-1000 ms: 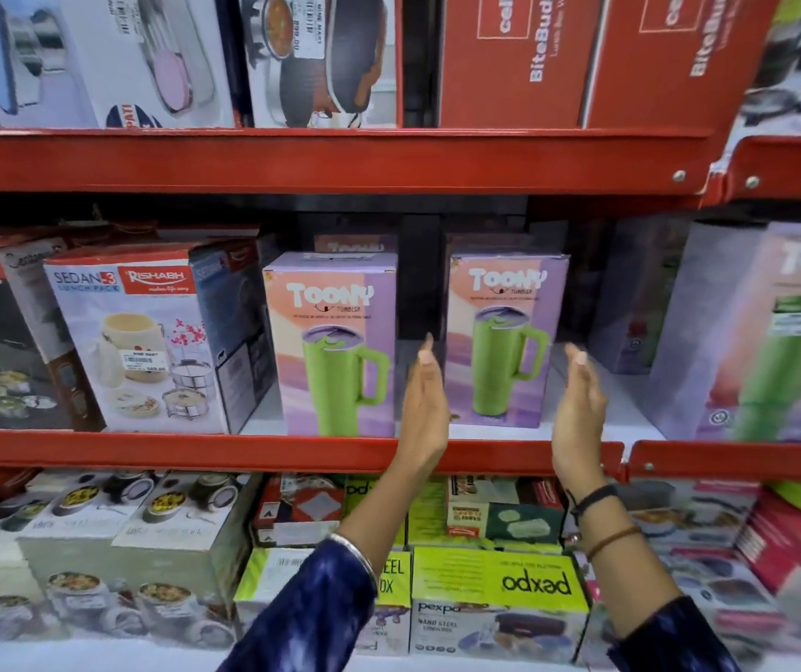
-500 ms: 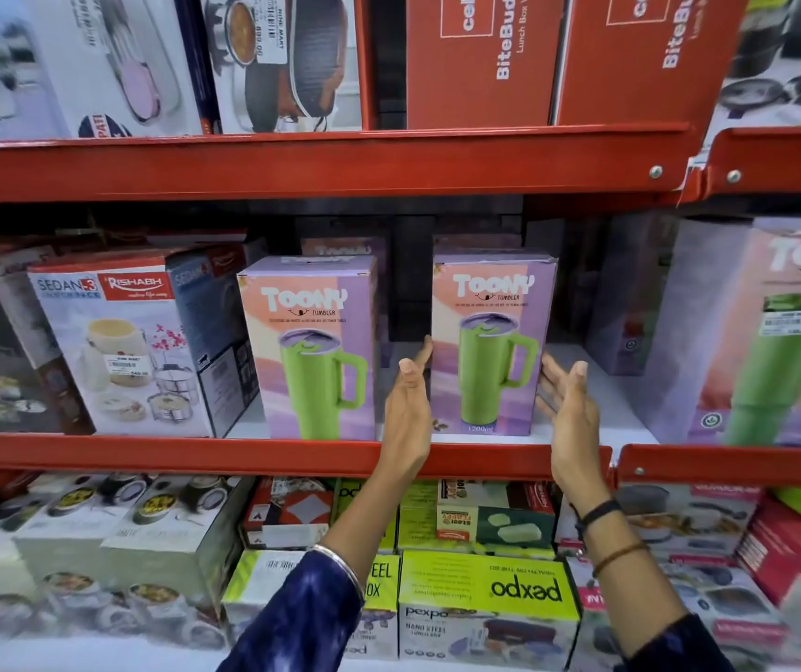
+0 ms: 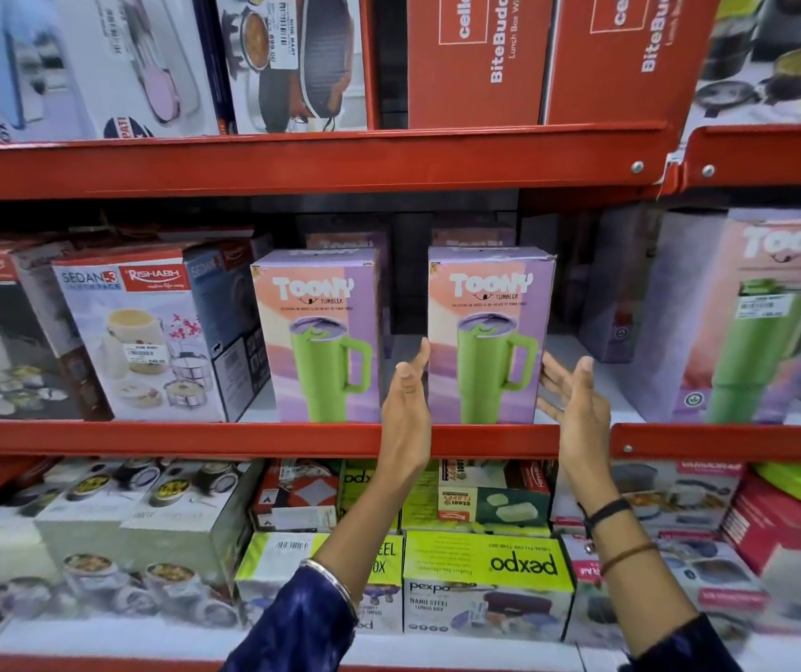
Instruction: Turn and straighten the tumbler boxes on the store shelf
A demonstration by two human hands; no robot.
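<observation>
Head view: the Toony tumbler box (image 3: 488, 337) stands upright at the shelf edge (image 3: 253, 439), between both spread hands. The left hand (image 3: 408, 409) is at its left side, the right hand (image 3: 575, 405) just off its right. Stiff, light cardboard, likely; best gripped by the two side panels.

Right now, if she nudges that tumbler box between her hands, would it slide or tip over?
The tumbler box is tall and narrow, so a push up high might tip it. Both hands, left hand and right hand, are low on its sides, so it would probably slide. It is printed cardboard, likely stiff and fairly light.
</observation>
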